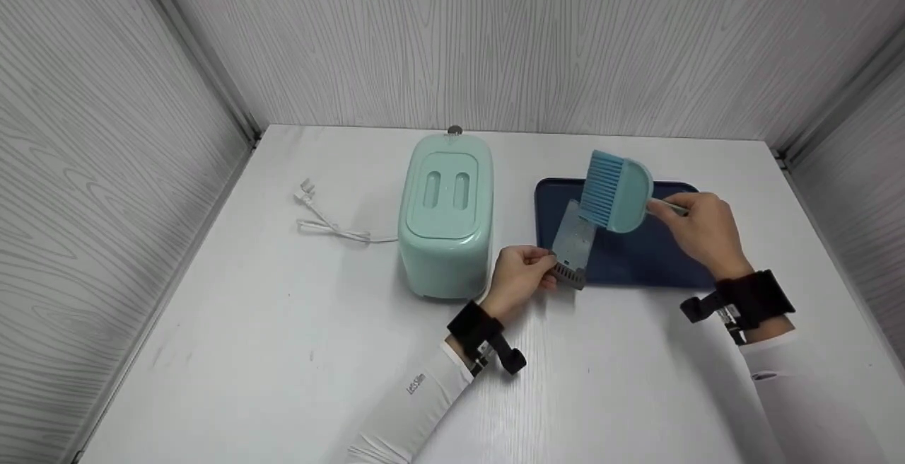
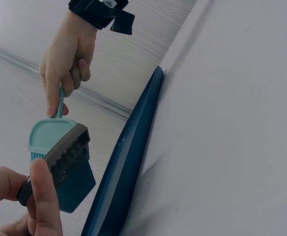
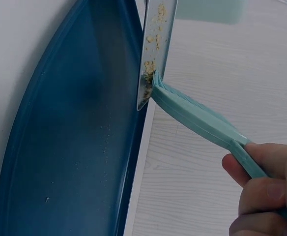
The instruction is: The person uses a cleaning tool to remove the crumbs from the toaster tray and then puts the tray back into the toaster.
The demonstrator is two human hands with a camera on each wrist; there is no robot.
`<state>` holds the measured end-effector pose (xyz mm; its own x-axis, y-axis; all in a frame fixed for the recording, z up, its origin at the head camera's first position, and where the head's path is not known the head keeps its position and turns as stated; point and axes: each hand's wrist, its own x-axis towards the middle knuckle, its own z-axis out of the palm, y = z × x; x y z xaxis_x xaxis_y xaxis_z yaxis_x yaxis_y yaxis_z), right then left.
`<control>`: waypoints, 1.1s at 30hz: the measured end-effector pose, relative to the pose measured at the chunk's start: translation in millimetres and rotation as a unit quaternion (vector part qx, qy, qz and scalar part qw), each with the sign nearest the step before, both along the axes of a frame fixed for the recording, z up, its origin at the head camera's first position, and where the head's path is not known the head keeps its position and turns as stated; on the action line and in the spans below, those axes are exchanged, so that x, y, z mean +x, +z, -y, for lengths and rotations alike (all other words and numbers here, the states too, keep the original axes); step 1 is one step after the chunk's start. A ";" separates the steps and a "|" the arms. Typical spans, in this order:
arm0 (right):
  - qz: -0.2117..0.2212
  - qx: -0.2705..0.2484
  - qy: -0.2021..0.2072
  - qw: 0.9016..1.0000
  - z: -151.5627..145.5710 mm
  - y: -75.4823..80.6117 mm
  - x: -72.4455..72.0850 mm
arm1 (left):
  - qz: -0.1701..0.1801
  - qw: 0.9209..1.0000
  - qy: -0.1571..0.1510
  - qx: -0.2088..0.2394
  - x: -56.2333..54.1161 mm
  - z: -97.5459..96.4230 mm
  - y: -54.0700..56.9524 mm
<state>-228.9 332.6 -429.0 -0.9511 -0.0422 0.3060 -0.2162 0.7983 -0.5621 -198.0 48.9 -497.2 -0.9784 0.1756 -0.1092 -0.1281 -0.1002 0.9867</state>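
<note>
Pinching the brush by its handle, the fingers of the right hand hold its bristles against crumbs on a narrow metal plate. The fingers of the left hand clamp the plate's grey end; the plate is partly over the dark blue tray on the desk. Just beside the left hand stands a pale green toaster, its white cord trailing away.
</note>
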 end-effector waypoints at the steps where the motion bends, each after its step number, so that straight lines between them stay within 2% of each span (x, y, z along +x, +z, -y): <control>1: 0.001 0.000 -0.002 1.000 -0.7 0.1 -0.1 | -0.001 1.000 0.000 -0.001 0.2 0.2 0.1; 6: 0.004 -0.001 -0.008 1.000 -4.4 6.5 2.8 | -0.002 1.000 0.005 0.005 -0.8 -0.3 0.2; 13: 0.003 -0.010 -0.010 1.000 -6.7 27.9 15.1 | 0.004 1.000 0.010 0.011 -2.1 0.8 0.6; 20: 0.002 -0.006 0.021 1.000 -2.8 42.9 30.7 | 0.004 1.000 0.007 0.015 -4.0 1.2 -0.5; 33: 0.014 0.001 0.059 0.998 13.3 43.0 53.6 | 0.007 1.000 0.004 -0.004 -5.4 1.5 -2.2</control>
